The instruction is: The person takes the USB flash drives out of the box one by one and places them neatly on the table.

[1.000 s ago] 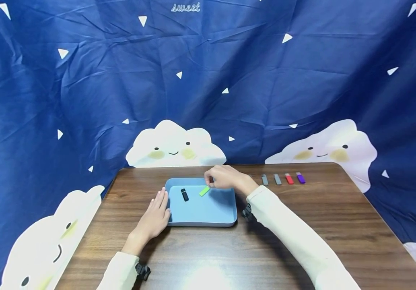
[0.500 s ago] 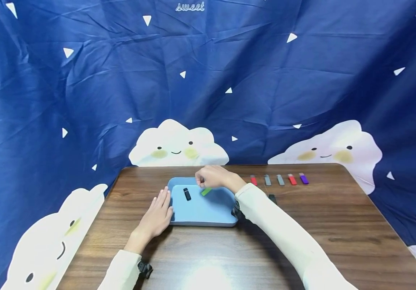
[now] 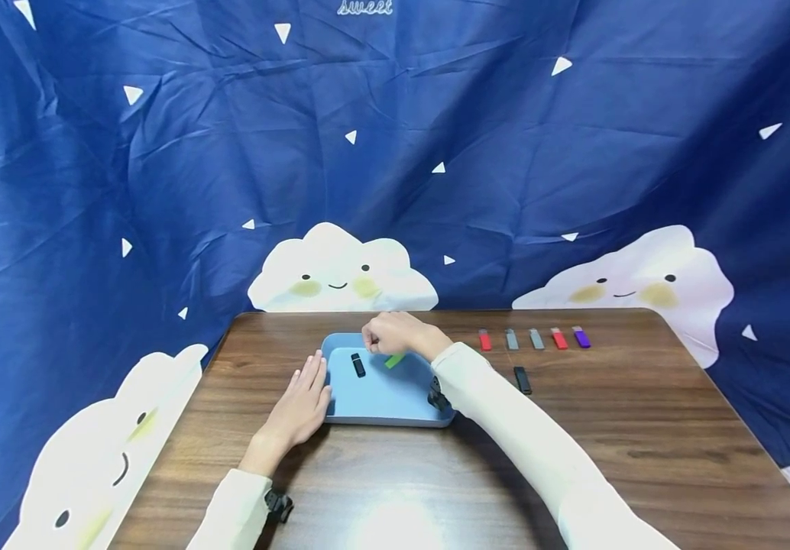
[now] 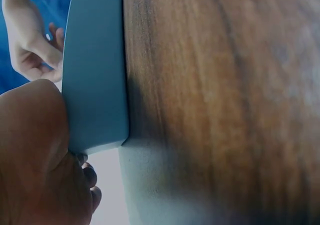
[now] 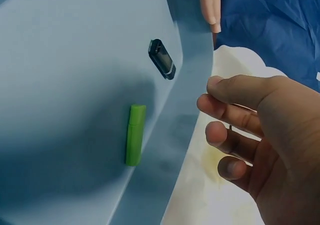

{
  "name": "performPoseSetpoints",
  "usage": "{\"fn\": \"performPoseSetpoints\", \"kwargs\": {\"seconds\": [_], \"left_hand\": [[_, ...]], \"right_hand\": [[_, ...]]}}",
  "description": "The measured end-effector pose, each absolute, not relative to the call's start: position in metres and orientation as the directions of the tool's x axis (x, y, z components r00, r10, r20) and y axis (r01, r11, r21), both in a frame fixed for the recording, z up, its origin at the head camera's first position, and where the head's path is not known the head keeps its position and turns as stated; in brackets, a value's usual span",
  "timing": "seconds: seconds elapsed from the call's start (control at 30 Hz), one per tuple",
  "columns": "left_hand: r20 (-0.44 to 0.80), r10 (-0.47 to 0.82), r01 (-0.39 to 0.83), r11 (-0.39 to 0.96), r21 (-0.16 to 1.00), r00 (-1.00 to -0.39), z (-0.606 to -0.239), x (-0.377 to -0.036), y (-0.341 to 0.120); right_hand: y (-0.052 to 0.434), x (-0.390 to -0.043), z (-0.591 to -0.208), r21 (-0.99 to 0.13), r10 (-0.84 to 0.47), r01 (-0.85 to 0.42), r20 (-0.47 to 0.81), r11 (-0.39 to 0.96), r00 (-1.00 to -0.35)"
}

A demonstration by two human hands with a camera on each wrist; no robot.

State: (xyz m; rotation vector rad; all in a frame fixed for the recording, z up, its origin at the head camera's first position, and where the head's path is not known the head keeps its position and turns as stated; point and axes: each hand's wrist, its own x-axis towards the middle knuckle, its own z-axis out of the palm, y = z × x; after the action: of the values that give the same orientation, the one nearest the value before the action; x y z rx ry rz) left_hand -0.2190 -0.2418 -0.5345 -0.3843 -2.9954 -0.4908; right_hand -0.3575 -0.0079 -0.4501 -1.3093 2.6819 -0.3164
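A blue tray (image 3: 388, 405) lies on the table with a black USB stick (image 3: 357, 365) and a green USB stick (image 5: 135, 135) inside. My left hand (image 3: 299, 405) rests along the tray's left side, fingers straight. The left wrist view shows it against the tray's outer wall (image 4: 97, 70). Over the far part of the tray hovers my right hand (image 3: 395, 333), fingers loosely curled, thumb tip close to the index fingertip. Nothing shows between them in the right wrist view. From the head, this hand partly covers the green stick.
Right of the tray, several USB sticks stand in a row near the table's far edge: a red one (image 3: 484, 340), grey ones (image 3: 512, 340), another red one (image 3: 559, 338) and a purple one (image 3: 581, 337). A black stick (image 3: 522, 380) lies nearer. A blue curtain (image 3: 395, 153) hangs behind.
My right hand has moved left across the tray, now overlapping the green USB stick more. Its arm has uncovered the left red stick and the black stick on the table. The left hand stays put.
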Motion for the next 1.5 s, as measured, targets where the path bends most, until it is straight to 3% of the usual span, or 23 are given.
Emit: {"fn": "performPoseSetpoints", "kwargs": {"seconds": [0.33, 1.0, 1.5], "left_hand": [[0.16, 0.247, 0.287, 0.905, 0.315, -0.956, -0.534, -0.221, -0.24], [0.115, 0.232, 0.257, 0.912, 0.319, -0.966, -0.534, -0.219, -0.24], [0.122, 0.241, 0.267, 0.919, 0.291, -0.963, -0.545, -0.224, -0.245]], "right_hand": [[-0.022, -0.36, -0.458, -0.217, -0.78, -0.754, -0.068, 0.62, -0.622], [-0.041, -0.349, -0.483, -0.12, -0.747, -0.74, -0.193, 0.661, -0.636], [-0.035, -0.35, -0.487, -0.13, -0.75, -0.741, -0.19, 0.659, -0.633]]}}
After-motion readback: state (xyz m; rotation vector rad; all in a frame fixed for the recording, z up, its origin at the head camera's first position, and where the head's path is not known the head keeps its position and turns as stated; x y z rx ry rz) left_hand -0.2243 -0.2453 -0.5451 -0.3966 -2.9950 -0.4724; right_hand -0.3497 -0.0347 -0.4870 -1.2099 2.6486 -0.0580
